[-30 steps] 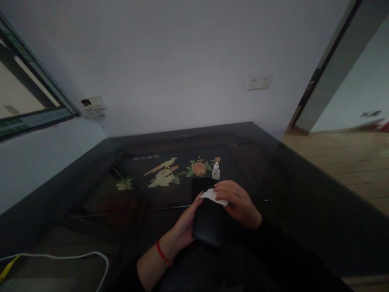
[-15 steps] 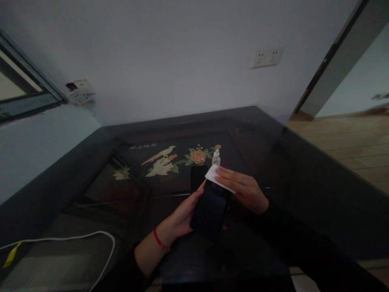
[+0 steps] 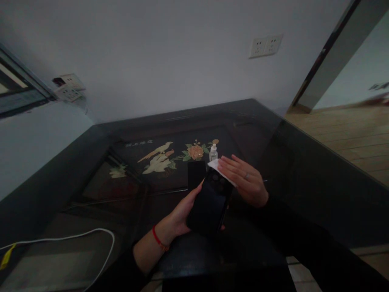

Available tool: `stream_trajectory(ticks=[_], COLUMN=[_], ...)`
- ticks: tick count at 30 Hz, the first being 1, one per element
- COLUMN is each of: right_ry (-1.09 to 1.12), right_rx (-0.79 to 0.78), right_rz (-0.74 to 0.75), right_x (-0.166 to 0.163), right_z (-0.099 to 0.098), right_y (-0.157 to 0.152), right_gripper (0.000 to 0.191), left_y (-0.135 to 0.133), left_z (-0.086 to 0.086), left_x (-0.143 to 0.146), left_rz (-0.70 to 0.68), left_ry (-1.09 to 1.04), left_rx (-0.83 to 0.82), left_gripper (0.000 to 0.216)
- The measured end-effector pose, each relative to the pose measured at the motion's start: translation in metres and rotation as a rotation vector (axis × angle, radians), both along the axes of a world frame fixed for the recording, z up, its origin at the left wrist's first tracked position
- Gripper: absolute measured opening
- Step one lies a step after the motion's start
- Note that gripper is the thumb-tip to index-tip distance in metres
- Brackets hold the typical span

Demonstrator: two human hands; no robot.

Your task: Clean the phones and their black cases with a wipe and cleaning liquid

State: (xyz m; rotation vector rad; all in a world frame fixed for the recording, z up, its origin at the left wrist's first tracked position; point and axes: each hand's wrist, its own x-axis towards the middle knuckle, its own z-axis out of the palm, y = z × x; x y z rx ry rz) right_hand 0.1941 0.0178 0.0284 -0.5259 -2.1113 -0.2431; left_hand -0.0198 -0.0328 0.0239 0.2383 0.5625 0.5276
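My left hand is closed around a black smartphone, its back with round camera lenses turned up and tilted over the table. My right hand, with a ring on one finger, presses a folded white wipe against the phone's top edge near the lenses. Just behind the wipe stands a small clear bottle with a white cap. A flat black rectangular object lies on the table behind the phone, partly covered by it.
The dark glossy table carries an inlaid bird-and-flower picture. A white cable with a yellow tag curves across the left front. Wall sockets sit above the table's back edge.
My right hand and the wipe have shifted toward the phone's upper right edge, uncovering the camera lenses. The view has tilted slightly. My left hand still holds the phone.
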Motion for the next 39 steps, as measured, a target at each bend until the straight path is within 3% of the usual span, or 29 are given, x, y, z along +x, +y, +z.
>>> stream_trajectory(ticks=[5,18,24,32,36,39], right_ry=[-0.247,-0.132,-0.241,-0.197,-0.183,-0.168], right_rx=[0.016,-0.058,-0.083,-0.142,-0.246,-0.339], right_rz=[0.083,0.020,0.106,-0.020,-0.056,-0.003], right_x=[-0.0069,-0.0033,-0.0039,-0.0015,-0.0018,-0.0011], right_z=[-0.0013,-0.0044,0.0002,-0.0005,0.0005,0.0018], right_y=[0.0000,0.0046,-0.0009,0.0001,-0.0011,-0.0008], right_gripper=[0.037,0.048,0.039,0.041,0.043,0.045], left_y=[-0.0001,0.0002,-0.0008,-0.0025,-0.0020,-0.0016], left_z=[-0.0006,-0.0023,0.0009,0.0057,0.0026,0.0010], left_x=[0.0001,0.0013,0.0019,0.0044,0.0030,0.0022], left_rz=[0.025,0.009,0.029,0.032,0.020,0.018], left_ry=[0.084,0.037,0.092,0.107,0.098,0.083], left_rx=[-0.048,-0.007,-0.034,-0.018,-0.015,-0.022], left_gripper=[0.058,0.058,0.060,0.058,0.060,0.060])
